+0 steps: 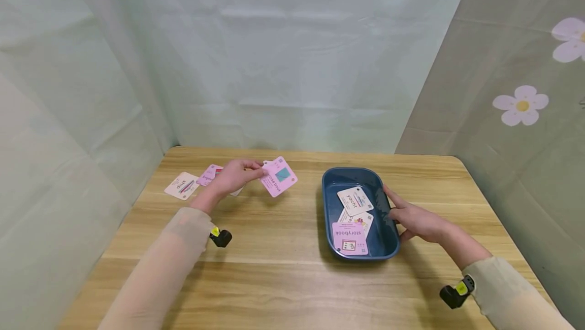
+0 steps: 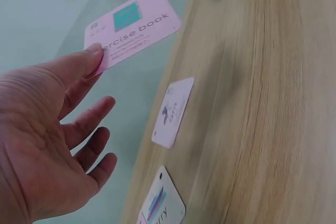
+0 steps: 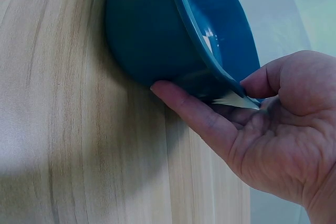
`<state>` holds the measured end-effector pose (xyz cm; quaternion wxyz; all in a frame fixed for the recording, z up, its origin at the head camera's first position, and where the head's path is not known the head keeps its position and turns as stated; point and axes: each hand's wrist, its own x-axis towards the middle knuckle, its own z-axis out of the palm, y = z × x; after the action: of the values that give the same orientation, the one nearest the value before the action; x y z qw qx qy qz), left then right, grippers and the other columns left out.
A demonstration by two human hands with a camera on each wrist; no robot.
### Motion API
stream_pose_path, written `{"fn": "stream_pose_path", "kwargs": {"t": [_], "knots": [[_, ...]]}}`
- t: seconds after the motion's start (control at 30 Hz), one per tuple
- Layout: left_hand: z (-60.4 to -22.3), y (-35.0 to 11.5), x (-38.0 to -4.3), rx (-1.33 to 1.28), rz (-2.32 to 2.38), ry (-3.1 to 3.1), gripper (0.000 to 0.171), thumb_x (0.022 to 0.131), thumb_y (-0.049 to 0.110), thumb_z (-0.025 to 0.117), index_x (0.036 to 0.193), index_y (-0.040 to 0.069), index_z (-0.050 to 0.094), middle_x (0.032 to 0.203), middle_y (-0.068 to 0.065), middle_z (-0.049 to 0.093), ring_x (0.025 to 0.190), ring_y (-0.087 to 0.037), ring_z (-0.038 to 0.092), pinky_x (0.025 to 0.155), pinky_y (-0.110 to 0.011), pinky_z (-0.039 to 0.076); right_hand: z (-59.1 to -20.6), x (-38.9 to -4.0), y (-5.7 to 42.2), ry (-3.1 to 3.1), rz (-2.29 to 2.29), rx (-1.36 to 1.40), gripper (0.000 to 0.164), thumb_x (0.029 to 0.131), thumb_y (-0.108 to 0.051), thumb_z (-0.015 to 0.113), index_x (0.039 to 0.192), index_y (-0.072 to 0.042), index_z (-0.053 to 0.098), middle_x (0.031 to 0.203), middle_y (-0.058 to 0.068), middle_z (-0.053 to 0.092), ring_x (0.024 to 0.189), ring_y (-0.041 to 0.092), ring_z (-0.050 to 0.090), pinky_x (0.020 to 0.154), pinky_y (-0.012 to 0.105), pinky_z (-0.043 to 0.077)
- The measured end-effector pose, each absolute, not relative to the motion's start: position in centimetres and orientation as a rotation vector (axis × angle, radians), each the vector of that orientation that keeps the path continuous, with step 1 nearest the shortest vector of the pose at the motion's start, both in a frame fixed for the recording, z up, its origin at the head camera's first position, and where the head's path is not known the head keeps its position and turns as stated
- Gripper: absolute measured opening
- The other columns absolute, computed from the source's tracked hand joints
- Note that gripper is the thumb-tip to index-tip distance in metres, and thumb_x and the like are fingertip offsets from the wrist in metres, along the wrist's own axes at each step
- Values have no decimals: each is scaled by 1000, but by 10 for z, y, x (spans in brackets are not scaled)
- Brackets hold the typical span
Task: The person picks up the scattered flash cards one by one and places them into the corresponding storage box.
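My left hand (image 1: 233, 175) pinches a pink "exercise book" flash card (image 1: 280, 177) between thumb and fingers, above the table's left half. In the left wrist view, that card (image 2: 131, 32) is held by one corner, with the other fingers spread loosely below. My right hand (image 1: 420, 221) grips the right side of a dark blue plastic bin (image 1: 383, 243). The right wrist view has the thumb over the bin's rim (image 3: 191, 24) and the fingers against its outer wall. Inside lie a white "yacht" card (image 1: 355, 201), a pink "storybook" card (image 1: 349, 238) and a partly covered card (image 1: 367, 220).
On the table's left lie a white "ship" card (image 1: 182, 186) and a pink "English" card (image 1: 207, 175), partly hidden by the left hand. The left wrist view shows two more pale cards, one (image 2: 173, 111) nearer the held card. Pale curtains (image 1: 283, 66) hang behind the wooden table (image 1: 274, 279).
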<state>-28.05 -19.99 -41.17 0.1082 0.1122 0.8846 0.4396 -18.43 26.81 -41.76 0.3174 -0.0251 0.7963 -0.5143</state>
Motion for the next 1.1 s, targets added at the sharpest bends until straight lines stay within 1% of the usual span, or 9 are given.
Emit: {"fn": "stream_pose_path", "kwargs": {"t": [0.1, 0.2, 0.3, 0.5, 0.63, 0.77, 0.97, 1.1], "knots": [[-410, -194, -278, 332, 1333, 2588, 30, 98, 36, 71, 109, 8, 75, 134, -11, 64, 123, -30, 55, 96, -44, 46, -417, -184, 268, 2099, -1351, -73, 84, 103, -6, 40, 163, -33, -12, 166, 31, -2, 143, 56, 28, 83, 54, 58], [-406, -187, -276, 345, 1365, 2575, 30, 97, 38, 72, 109, 11, 75, 120, -8, 68, 105, -26, 58, 86, -39, 45, -417, -184, 269, 2096, -1354, -76, 84, 103, -6, 40, 163, -34, -12, 166, 31, -1, 143, 56, 28, 83, 55, 58], [-402, -179, -273, 364, 1379, 2581, 31, 96, 40, 72, 109, 12, 74, 113, -6, 69, 99, -25, 58, 83, -37, 46, -417, -184, 269, 2090, -1359, -76, 84, 103, -7, 40, 163, -34, -12, 166, 31, -1, 143, 56, 27, 83, 55, 57], [-394, -168, -269, 361, 1402, 2615, 33, 94, 42, 74, 107, 12, 73, 109, -7, 67, 97, -26, 58, 80, -38, 46, -417, -183, 269, 2090, -1358, -76, 84, 103, -7, 39, 163, -34, -13, 166, 30, -3, 144, 56, 26, 84, 56, 57], [-392, -165, -267, 380, 1396, 2640, 32, 94, 42, 74, 104, 11, 73, 111, -8, 66, 98, -25, 56, 79, -37, 46, -417, -182, 268, 2098, -1349, -76, 83, 103, -7, 39, 163, -34, -12, 166, 30, -2, 143, 56, 27, 84, 55, 57], [-388, -161, -265, 396, 1385, 2654, 30, 94, 42, 74, 103, 13, 73, 114, -7, 65, 98, -26, 55, 77, -38, 45, -416, -183, 266, 2105, -1342, -77, 83, 104, -7, 39, 163, -34, -12, 166, 30, -3, 144, 56, 26, 84, 55, 57], [-380, -147, -263, 453, 1410, 2646, 27, 94, 41, 74, 98, 14, 74, 116, -6, 66, 106, -28, 55, 80, -38, 44, -415, -184, 266, 2105, -1339, -71, 83, 103, -7, 39, 163, -34, -12, 166, 30, -4, 144, 56, 26, 84, 55, 57], [-376, -138, -262, 499, 1427, 2623, 26, 94, 41, 75, 98, 14, 75, 118, -5, 66, 108, -28, 54, 80, -40, 44, -416, -184, 266, 2100, -1346, -66, 83, 103, -7, 39, 163, -34, -12, 166, 30, -3, 143, 56, 27, 84, 55, 57]]}}
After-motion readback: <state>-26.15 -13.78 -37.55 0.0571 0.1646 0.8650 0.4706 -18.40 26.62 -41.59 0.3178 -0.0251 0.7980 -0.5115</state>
